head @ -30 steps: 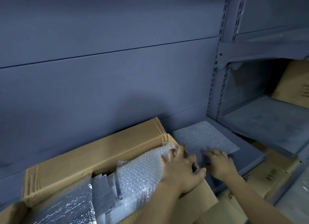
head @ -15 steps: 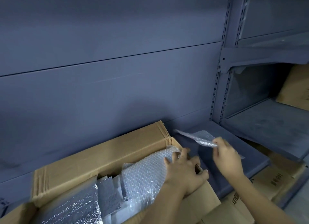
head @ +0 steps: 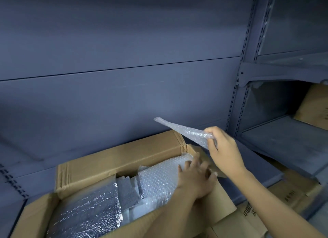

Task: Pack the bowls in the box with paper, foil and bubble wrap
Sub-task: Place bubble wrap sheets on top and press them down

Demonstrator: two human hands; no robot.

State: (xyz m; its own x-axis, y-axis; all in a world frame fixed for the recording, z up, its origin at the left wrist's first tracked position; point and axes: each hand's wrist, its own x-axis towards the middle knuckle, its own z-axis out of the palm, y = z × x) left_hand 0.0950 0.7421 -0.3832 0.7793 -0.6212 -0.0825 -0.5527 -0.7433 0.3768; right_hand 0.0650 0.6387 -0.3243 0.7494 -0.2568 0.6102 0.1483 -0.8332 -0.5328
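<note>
An open cardboard box [head: 113, 159] stands on the grey shelf at the lower left. Inside it lie silver foil sheets [head: 83, 213] on the left and a bundle in bubble wrap [head: 159, 177] on the right. No bare bowl shows. My left hand [head: 195, 179] rests flat on the right end of that bundle, at the box's right edge. My right hand [head: 223, 149] is raised above the box's right corner and pinches a loose bubble wrap sheet [head: 182, 131], which slants up to the left in the air.
The grey back panel [head: 124, 95] of the shelving rises right behind the box. A slotted upright [head: 237, 95] divides it from a bay on the right, where a shelf [head: 284, 145] holds a cardboard box [head: 316, 108]. More printed cardboard boxes [head: 257, 218] lie at the lower right.
My right hand has picked the bubble wrap sheet off the shelf beside the box and lifted it up and to the left. The left hand has stayed on the wrapped bundle.
</note>
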